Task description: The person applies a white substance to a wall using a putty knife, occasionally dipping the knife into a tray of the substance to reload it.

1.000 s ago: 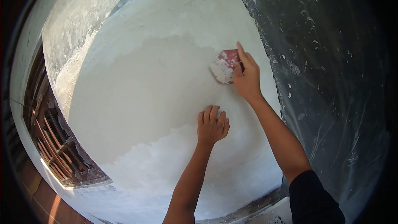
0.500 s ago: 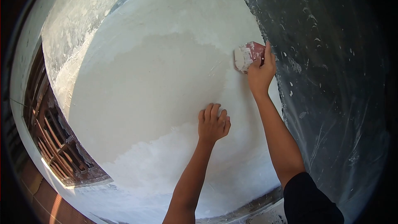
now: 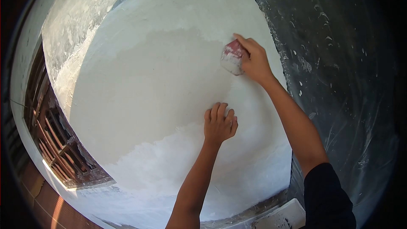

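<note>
My right hand [image 3: 257, 61] is closed round a red putty scraper [image 3: 233, 56] smeared with white putty. The scraper's blade lies at the upper right of a wall surface [image 3: 148, 80] covered in smooth pale grey and white plaster. Lower down, near the middle, my left hand [image 3: 220, 124] is at the wall with its fingers bent and apart. No tool shows in the left hand, though its palm side faces away from me.
At right, a dark grey wall [image 3: 339, 68] with white splatters borders the plaster. A brown barred wooden window [image 3: 63, 140] is at the left. A white, putty-stained tray-like object [image 3: 292, 212] is at the bottom right, beside a dark sleeve [image 3: 328, 199].
My right hand has moved left with the scraper, off the dark border onto the plaster, and the scraper has turned. More of the white tray-like object shows. My left hand has barely moved.
</note>
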The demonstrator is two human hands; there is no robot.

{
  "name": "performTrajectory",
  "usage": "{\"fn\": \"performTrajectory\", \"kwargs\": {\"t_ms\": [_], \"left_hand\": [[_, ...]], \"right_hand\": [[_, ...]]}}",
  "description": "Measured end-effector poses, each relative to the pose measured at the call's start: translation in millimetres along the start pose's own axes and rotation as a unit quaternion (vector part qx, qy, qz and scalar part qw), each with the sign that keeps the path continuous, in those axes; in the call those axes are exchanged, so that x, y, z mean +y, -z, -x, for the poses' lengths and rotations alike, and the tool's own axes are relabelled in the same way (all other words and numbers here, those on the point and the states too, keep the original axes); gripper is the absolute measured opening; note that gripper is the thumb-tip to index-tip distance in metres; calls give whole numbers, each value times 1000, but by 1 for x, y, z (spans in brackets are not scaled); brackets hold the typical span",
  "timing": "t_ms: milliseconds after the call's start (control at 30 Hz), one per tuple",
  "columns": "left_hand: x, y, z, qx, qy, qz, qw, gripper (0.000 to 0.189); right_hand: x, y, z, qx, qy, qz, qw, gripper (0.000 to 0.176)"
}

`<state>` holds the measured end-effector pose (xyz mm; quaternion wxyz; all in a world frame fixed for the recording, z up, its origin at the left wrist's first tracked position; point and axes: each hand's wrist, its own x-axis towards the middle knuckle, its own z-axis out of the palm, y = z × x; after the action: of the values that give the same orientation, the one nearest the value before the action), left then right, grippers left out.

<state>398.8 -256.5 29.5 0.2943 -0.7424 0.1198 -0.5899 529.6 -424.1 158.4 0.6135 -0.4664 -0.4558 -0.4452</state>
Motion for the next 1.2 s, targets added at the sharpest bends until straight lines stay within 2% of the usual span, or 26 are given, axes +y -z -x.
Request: {"fn": "performTrajectory", "kwargs": {"t_ms": [67,100,167,233,300,367,433,500,533,567,667,700,800,833,900,933,967,1033,1067,1100,1167,1200], "left_hand": [[-1,-1,0,9,1,1,1000,34],[-1,-1,0,9,0,-1,1000,35],[-1,-1,0,9,-1,-1,1000,35],[0,0,0,4,1,-3,1000,34],[0,0,0,5,-1,-4,1000,34],[-1,0,0,10,-3,-9,1000,34],[-1,-2,0,10,-1,-9,1000,34],[0,0,0,3,2,-8,1000,34],[0,1,0,-4,4,-8,1000,34],[0,1,0,-5,3,-8,1000,34],[0,0,0,8,-1,-9,1000,34],[1,1,0,8,0,-10,1000,34],[0,1,-1,6,2,-8,1000,34],[0,1,0,4,2,-4,1000,35],[0,-1,0,10,0,-5,1000,35],[-1,-1,0,15,-2,-6,1000,35],[-1,0,1,16,-2,-7,1000,35],[-1,-1,1,9,-5,-8,1000,35],[0,-2,-1,10,-5,-6,1000,35],[0,-1,-1,5,-2,-6,1000,34],[-1,0,0,-3,1,-6,1000,34],[-1,0,0,4,-1,-7,1000,34]], "right_hand": [[8,12,-11,153,-33,56,986,54],[1,14,-12,152,-31,57,986,54],[-14,12,-4,84,-16,-18,996,54],[-22,3,7,-61,12,-9,998,53],[-1,0,2,17,11,31,999,54],[5,13,-6,193,-71,70,976,54],[-1,16,-4,193,-82,26,978,53],[-13,5,7,-16,-32,-25,999,53],[-16,1,11,-60,-14,-5,998,54],[-6,0,10,-60,-15,-6,998,54],[15,10,0,206,-82,81,972,53],[8,12,-1,205,-80,81,972,53],[-13,0,11,3,13,-6,1000,55],[-5,-2,11,2,11,-6,1000,55],[8,-2,2,118,-20,78,990,56],[14,4,1,179,-70,73,979,57],[9,5,1,179,-70,72,979,57],[-1,6,4,99,-26,0,995,57],[-8,2,8,28,-2,-1,1000,57],[-1,1,8,28,-5,0,1000,57],[13,0,2,100,-4,75,992,58],[16,6,-4,179,-27,102,978,58]]}}
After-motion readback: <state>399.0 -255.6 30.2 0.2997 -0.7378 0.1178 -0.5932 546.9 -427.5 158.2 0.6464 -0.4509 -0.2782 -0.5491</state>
